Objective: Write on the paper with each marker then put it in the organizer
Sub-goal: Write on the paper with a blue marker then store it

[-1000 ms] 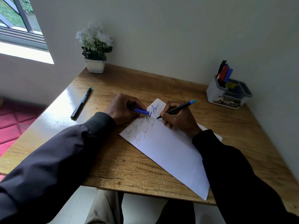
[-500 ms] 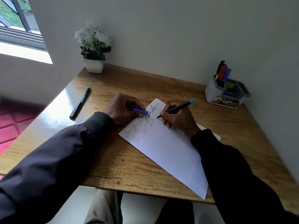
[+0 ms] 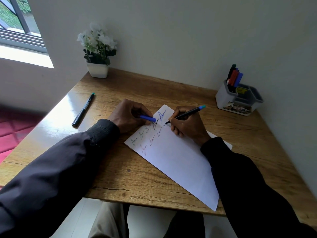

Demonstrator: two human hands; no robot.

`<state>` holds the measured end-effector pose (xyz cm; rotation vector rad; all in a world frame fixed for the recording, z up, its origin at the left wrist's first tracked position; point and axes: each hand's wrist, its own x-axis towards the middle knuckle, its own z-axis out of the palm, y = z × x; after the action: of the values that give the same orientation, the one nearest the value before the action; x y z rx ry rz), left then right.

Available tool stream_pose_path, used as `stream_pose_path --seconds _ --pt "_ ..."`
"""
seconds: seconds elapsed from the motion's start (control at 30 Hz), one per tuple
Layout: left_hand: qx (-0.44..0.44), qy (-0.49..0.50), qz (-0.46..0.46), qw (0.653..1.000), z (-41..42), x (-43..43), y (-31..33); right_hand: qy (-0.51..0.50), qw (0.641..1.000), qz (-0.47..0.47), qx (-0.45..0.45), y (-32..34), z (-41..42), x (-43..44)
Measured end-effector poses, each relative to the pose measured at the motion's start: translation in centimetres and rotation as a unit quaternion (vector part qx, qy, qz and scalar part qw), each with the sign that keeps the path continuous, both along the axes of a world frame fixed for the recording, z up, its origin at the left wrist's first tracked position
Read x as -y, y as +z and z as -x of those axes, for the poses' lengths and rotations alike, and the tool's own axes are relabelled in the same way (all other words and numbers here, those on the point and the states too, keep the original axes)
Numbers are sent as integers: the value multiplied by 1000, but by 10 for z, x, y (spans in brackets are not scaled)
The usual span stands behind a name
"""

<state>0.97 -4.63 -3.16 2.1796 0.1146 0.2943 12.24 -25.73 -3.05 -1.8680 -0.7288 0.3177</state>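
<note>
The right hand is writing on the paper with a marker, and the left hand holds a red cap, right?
Not quite. In the head view, the cap in the left hand is blue, not red. The right hand is indeed writing on the paper with a marker.

White paper (image 3: 180, 162), scribbled at its far end, lies angled. Uncapped marker (image 3: 187, 114) tip touches it; blue cap (image 3: 148, 118) at its left edge. Capped marker (image 3: 83, 109) lies far left; organizer (image 3: 240, 100) far right.

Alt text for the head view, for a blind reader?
A person's right hand writes on the paper with a marker while the left hand holds a blue cap. A second marker lies on the desk; the organizer holds more markers.
</note>
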Motion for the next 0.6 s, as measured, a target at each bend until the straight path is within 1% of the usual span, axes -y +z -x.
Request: stream_pose_path --seconds 0.6 --pt "3 -3 -1 1000 2 0 1 -24 1000 -15 2 -4 -5 -2"
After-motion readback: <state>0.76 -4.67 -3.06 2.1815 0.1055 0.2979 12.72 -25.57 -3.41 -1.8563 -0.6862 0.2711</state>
